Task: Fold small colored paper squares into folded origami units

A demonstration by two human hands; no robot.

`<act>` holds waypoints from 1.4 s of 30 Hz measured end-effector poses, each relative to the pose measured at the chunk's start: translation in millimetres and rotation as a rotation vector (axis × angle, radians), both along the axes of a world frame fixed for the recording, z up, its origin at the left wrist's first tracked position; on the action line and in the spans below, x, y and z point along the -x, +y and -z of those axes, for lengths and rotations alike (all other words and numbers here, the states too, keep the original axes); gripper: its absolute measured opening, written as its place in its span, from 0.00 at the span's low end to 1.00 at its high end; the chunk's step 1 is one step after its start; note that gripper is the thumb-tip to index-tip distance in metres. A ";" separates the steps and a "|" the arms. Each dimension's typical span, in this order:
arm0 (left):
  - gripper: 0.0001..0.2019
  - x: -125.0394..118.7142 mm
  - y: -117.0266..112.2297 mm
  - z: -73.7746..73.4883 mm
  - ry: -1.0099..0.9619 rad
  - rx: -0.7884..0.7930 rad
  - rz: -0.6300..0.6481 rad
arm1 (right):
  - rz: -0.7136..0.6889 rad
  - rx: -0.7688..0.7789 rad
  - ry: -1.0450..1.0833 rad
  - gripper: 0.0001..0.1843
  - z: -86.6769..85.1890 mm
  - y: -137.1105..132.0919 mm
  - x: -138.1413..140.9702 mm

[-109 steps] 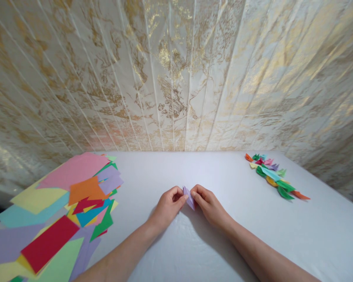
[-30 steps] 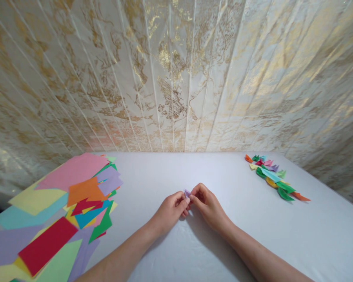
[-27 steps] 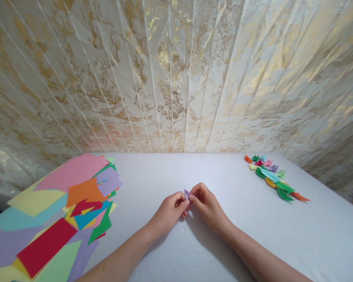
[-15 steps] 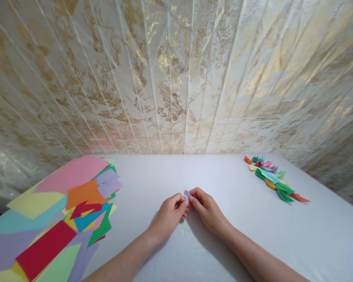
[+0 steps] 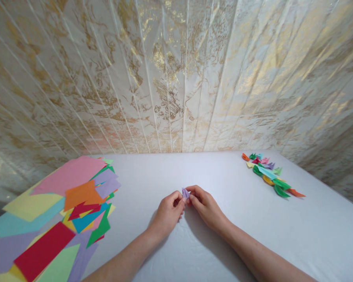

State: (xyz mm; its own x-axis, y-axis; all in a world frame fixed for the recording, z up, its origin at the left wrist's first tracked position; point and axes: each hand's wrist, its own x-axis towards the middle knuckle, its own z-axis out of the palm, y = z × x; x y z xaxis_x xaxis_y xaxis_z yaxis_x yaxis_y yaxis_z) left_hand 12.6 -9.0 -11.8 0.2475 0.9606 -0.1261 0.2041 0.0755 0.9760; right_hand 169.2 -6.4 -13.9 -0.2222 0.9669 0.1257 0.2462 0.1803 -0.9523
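Observation:
A small folded piece of purple paper [image 5: 185,193] is held up just above the middle of the white table, its pointed folds facing away from me. My left hand [image 5: 171,208] pinches its lower left part between thumb and fingers. From the other side, my right hand [image 5: 204,203] grips it with thumb and index finger. The fingertips cover the lower part of the paper, and the two hands nearly touch there.
Coloured paper sheets, among them a red one [image 5: 44,250] and an orange one [image 5: 81,195], overlap in a pile at the left. Several small folded paper pieces, such as a green one [image 5: 281,191], lie in rows at the back right. A gold-patterned curtain [image 5: 170,78] hangs behind the table [image 5: 147,176].
More of the purple paper's folded points show above the fingertips now, and they look wider apart. Both hands keep their pinch. The whole view has shifted slightly.

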 end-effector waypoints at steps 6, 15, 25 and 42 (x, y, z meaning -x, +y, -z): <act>0.14 2.5 0.6 1.6 0.056 -0.062 0.033 | 0.015 0.037 0.045 0.08 5.3 0.5 1.1; 0.13 5.1 2.5 2.5 0.030 -0.077 0.046 | -0.028 0.015 0.026 0.13 -5.7 -0.8 -1.6; 0.16 5.7 1.8 -0.6 -0.005 -0.049 0.042 | -0.016 0.027 -0.019 0.16 -3.3 -2.3 -0.7; 0.09 7.0 8.1 1.5 -0.093 -0.086 -0.014 | -0.001 -0.058 -0.124 0.10 -2.1 -2.6 -0.4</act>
